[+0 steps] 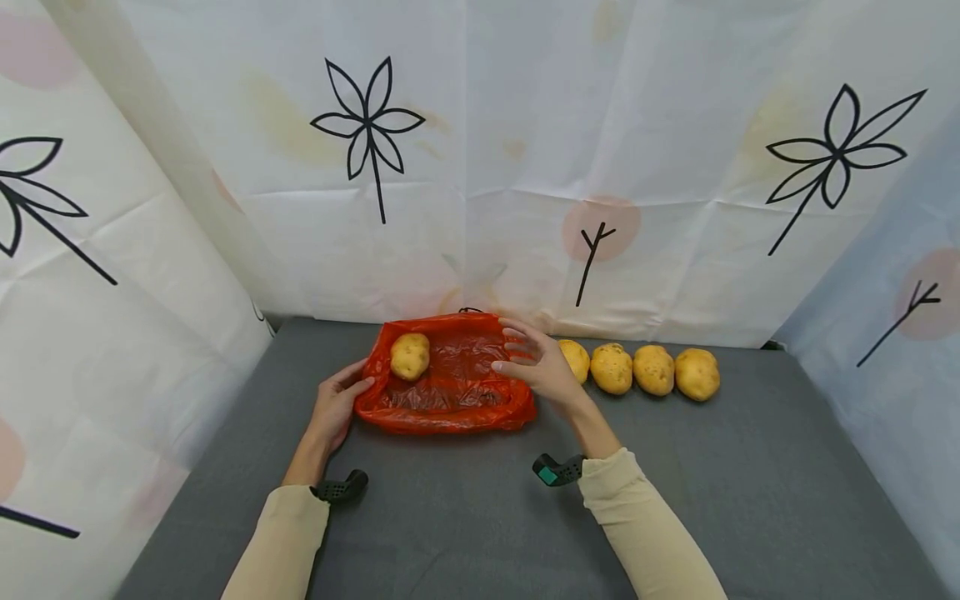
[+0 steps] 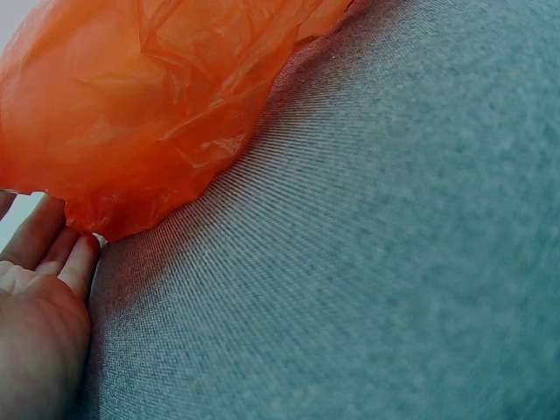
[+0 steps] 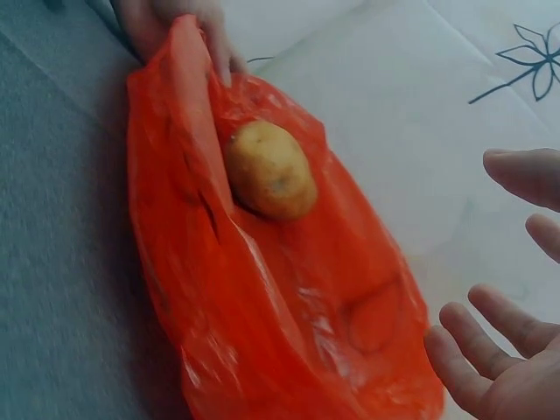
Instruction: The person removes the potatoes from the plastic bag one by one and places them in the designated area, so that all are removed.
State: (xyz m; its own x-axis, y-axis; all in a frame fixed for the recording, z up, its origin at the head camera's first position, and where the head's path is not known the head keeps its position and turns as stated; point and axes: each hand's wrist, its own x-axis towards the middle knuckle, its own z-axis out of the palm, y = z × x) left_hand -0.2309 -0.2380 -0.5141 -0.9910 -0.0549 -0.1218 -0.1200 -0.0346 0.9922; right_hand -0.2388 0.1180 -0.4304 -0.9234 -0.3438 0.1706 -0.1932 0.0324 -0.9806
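A red plastic bag (image 1: 457, 408) lies spread on the grey table with its mouth gaping upward. One potato (image 1: 409, 357) sits inside it, toward the left end. My left hand (image 1: 335, 407) pinches the bag's left rim, thumb on the inner side; the right wrist view also catches this hand (image 3: 188, 26) at the bag's far end. Over the right end of the bag hovers my right hand (image 1: 546, 367), fingers spread apart and nothing held. In the left wrist view the bag's outer side (image 2: 149, 105) hangs by the left fingers (image 2: 80, 262).
Right of the bag several potatoes stand in a row, from the one partly behind my right hand (image 1: 576, 358) to the outermost potato (image 1: 697, 375). A white patterned cloth (image 1: 480, 167) rises along the table's back edge and both sides.
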